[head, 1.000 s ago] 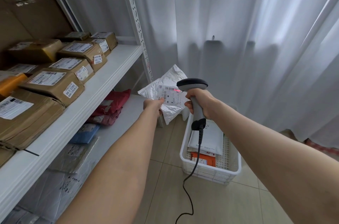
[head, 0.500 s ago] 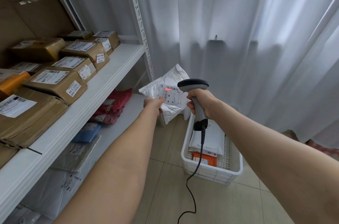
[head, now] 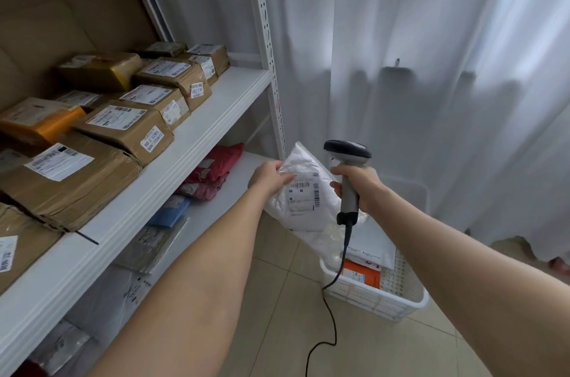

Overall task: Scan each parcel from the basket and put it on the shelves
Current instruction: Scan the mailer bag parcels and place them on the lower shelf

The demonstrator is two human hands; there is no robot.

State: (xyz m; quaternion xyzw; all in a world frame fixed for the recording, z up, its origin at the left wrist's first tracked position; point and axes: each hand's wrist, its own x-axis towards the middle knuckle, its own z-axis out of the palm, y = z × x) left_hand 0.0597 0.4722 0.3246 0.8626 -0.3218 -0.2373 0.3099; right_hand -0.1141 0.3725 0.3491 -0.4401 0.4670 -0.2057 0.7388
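White curtains (head: pixel 431 37) across the back, beige tiled floor (head: pixel 277 321) below. Far left: white metal shelves (head: pixel 191 142), mid level packed w/ brown cardboard boxes (head: pixel 123 129), all labelled, an orange padded parcel (head: pixel 46 125) among them. Level below: red poly bags (head: pixel 216 166), a blue bag (head: pixel 171 211) nearer, grey-wrapped bags further fwd.

Moving right: L hand (head: pixel 270 176) grips a white crinkled plastic mailer parcel (head: pixel 303 207), fingers closed on its upper-left edge. Parcel's up in the air just right of the shelf upright, barcode label facing the camera, lower end hanging above the basket's near-left corner.

Right beside it, R hand (head: pixel 359 186) is wrapped tight round the handle of a grey handheld barcode scanner (head: pixel 348 200), dark head on top, about level w/ the parcel's upper tip. Fingers sit right at the parcel's right edge; touching or not, can't tell. Black cable (head: pixel 331 308) drops from the handle to the floor.

Far right, on the floor: white perforated plastic basket (head: pixel 385 302), holding a white flat mailer (head: pixel 370 240) and an orange flat parcel (head: pixel 361 273).
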